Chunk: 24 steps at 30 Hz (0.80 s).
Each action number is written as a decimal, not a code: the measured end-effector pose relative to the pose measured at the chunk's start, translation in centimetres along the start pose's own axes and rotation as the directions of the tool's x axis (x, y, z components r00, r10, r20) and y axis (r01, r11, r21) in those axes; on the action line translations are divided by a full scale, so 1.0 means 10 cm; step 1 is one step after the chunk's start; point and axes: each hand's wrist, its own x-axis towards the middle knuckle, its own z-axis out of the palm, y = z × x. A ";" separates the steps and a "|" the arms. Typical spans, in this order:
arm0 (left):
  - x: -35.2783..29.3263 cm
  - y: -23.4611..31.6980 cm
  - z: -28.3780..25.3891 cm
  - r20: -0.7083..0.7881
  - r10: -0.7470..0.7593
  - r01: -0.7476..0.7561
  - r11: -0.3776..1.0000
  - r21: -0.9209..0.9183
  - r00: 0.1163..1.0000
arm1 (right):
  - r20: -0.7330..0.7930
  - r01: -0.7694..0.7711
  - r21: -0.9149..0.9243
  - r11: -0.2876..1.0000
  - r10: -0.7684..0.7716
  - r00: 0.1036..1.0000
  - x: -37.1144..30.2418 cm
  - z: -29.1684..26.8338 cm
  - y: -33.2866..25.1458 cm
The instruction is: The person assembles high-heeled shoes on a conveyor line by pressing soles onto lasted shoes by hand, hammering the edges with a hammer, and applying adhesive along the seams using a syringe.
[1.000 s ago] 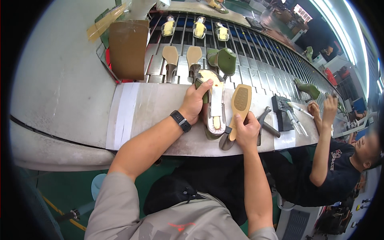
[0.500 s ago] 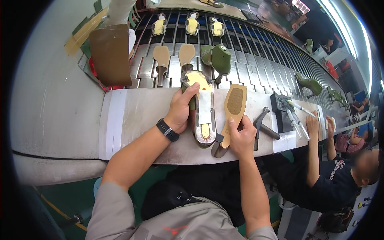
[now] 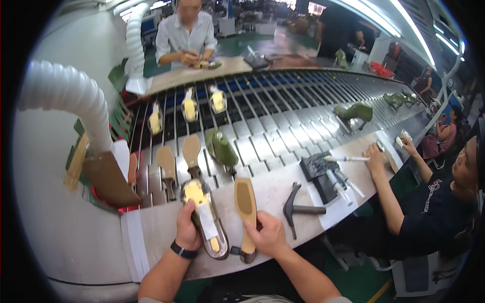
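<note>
My left hand (image 3: 188, 231) grips a shoe upper (image 3: 220, 231), held sole side up. Its underside shows a yellow filling with a white strip down the middle, inside a dark, shiny rim. Beside it, my right hand (image 3: 269, 235) is closed around a tan shoe sole (image 3: 244, 198) with a darker oval patch and a brown heel at its near end. A small gap separates the sole from the upper, both above the pale worktop (image 3: 166, 237). Right of my right hand lies a hammer (image 3: 306, 209) with a dark handle.
A dark block (image 3: 317, 171) with white tubes (image 3: 338, 187) and a brush (image 3: 348, 158) sits right. The slatted conveyor (image 3: 268, 144) carries tan soles (image 3: 191, 149), a green shoe (image 3: 222, 150) and yellow-bottomed uppers (image 3: 190, 107). White hose (image 3: 76, 83) hangs left; co-workers sit right (image 3: 429, 202) and opposite (image 3: 188, 38).
The head view has tilted up, bringing the person opposite and the white hose into sight. My hands still hold the upper and the sole, now side by side and lower in view.
</note>
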 end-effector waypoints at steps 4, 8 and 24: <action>-0.02 -0.03 -0.05 0.005 0.009 -0.010 0.999 0.042 1.000 | -0.010 0.067 -0.012 0.998 -0.068 0.998 -0.06 0.02 0.03; -0.05 0.00 0.00 0.016 0.024 -0.025 0.999 0.041 1.000 | 0.001 0.068 0.013 0.998 -0.068 0.998 -0.09 0.02 0.04; -0.01 0.11 0.15 -0.009 0.049 -0.049 0.996 0.072 0.999 | 0.264 -0.345 0.876 0.336 0.265 0.927 -0.21 -0.07 -0.01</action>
